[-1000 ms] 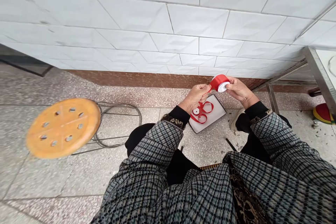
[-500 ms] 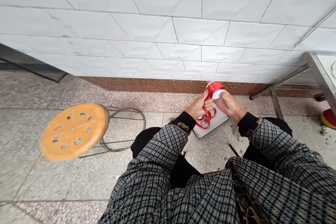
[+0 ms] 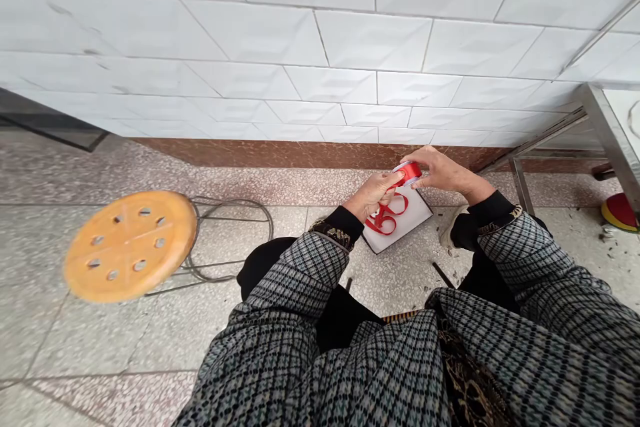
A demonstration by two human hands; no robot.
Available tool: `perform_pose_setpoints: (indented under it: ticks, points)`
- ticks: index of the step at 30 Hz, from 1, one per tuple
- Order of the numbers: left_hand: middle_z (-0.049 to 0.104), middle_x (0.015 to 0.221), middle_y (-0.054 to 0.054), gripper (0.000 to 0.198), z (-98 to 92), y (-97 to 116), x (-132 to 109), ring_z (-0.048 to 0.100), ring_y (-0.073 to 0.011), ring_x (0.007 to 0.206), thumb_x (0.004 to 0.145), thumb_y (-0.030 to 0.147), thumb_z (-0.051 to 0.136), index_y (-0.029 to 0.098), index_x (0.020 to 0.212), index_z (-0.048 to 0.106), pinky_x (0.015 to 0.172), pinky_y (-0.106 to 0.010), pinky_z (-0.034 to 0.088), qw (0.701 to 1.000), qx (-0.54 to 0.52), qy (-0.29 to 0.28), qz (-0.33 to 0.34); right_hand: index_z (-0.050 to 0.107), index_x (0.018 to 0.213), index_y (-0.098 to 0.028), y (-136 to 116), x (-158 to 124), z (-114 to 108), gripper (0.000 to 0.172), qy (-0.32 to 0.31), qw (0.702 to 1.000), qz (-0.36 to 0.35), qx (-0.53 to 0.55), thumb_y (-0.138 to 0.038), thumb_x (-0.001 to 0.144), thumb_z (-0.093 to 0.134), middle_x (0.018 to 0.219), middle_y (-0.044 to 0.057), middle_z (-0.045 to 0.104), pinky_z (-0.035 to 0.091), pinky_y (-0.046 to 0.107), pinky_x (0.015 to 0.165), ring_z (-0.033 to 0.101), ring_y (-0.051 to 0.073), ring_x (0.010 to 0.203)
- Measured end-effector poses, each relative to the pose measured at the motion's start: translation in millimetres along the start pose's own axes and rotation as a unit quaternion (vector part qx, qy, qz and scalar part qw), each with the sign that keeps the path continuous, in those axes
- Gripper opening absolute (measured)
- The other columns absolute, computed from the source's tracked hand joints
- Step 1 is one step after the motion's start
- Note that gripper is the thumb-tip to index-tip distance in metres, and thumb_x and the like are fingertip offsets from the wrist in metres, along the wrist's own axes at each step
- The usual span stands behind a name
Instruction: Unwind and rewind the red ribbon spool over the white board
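Note:
A spool of red ribbon (image 3: pixel 411 173) with white sides is held up between my two hands, over a white board or flat box (image 3: pixel 400 230). My left hand (image 3: pixel 373 195) is closed on the spool's left side, its thumb pressed against the red band. My right hand (image 3: pixel 443 170) curves around the right side, fingers along the top and thumb below. Loose red ribbon (image 3: pixel 384 221) hangs in loops beneath the left hand, in front of the white surface. Parts of the spool are hidden by the fingers.
An orange round stool (image 3: pixel 130 247) with a wire frame lies tipped over at left. A tiled wall (image 3: pixel 345 37) rises ahead. At right are a metal table frame (image 3: pixel 607 137) and a red and yellow ball (image 3: pixel 620 211). Small dark scraps litter the floor.
My right hand has shifted from beneath the spool to its right side, fingers now over the top. The spool has turned, and its white end faces me less. The view has tilted slightly.

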State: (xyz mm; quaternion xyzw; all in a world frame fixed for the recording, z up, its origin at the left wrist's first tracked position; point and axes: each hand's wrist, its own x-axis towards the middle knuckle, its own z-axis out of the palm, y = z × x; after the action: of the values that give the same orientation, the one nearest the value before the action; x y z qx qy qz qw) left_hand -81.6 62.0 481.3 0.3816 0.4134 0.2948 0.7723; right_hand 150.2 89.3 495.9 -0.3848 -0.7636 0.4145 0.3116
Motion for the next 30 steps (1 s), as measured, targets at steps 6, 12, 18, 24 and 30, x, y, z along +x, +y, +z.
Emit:
perform_pose_setpoints:
  ticks: [6,12,18,24,30]
  points:
    - [0.033,0.047,0.011,0.055,6.8,-4.1,1.9,0.019,-0.0016,0.039,0.085,0.053,0.089,0.020,0.065,0.050,0.040,-0.020,0.012,0.996,0.063,0.046,-0.033,0.082,0.115,-0.030,16.5,-3.7,7.0,0.049,-0.032,0.994,-0.046,-0.089,-0.026,0.070,0.101,0.113,0.009,0.077,0.051,0.060,0.112,0.064,0.036,0.116]
    - [0.034,0.050,0.011,0.047,1.4,3.1,-1.9,0.019,-0.0022,0.041,0.085,0.051,0.089,0.017,0.073,0.061,0.043,-0.021,0.010,0.995,0.097,0.022,-0.027,0.077,0.131,-0.025,20.5,-14.5,-7.6,0.053,-0.038,0.980,-0.015,-0.196,-0.022,0.081,0.092,0.129,0.011,0.077,0.057,0.052,0.108,0.070,0.033,0.121]
    - [0.037,0.050,0.011,0.040,0.2,21.2,-13.7,0.021,-0.0016,0.041,0.081,0.042,0.093,0.014,0.076,0.065,0.044,-0.022,0.010,0.995,0.095,0.030,0.004,0.080,0.131,-0.027,33.9,-20.3,-20.6,0.061,0.003,0.993,0.055,-0.109,-0.027,0.073,0.098,0.130,0.010,0.079,0.061,0.053,0.099,0.073,0.032,0.112]
    - [0.040,0.049,0.010,0.042,7.2,31.7,-20.2,0.024,-0.0008,0.040,0.081,0.042,0.094,0.014,0.072,0.063,0.044,-0.021,0.012,0.996,0.082,0.035,0.015,0.082,0.127,-0.030,21.8,-21.5,-20.2,0.061,0.016,0.990,0.108,0.091,-0.033,0.069,0.100,0.127,0.005,0.081,0.059,0.053,0.107,0.075,0.027,0.106]
    - [0.045,0.050,0.009,0.052,4.6,28.1,-15.2,0.024,0.0003,0.041,0.078,0.048,0.096,0.016,0.067,0.057,0.043,-0.019,0.012,0.997,0.055,0.015,0.051,0.082,0.124,-0.029,9.4,-19.1,-13.4,0.060,0.007,0.964,0.111,0.242,-0.034,0.068,0.102,0.119,0.003,0.083,0.058,0.046,0.107,0.076,0.022,0.105]
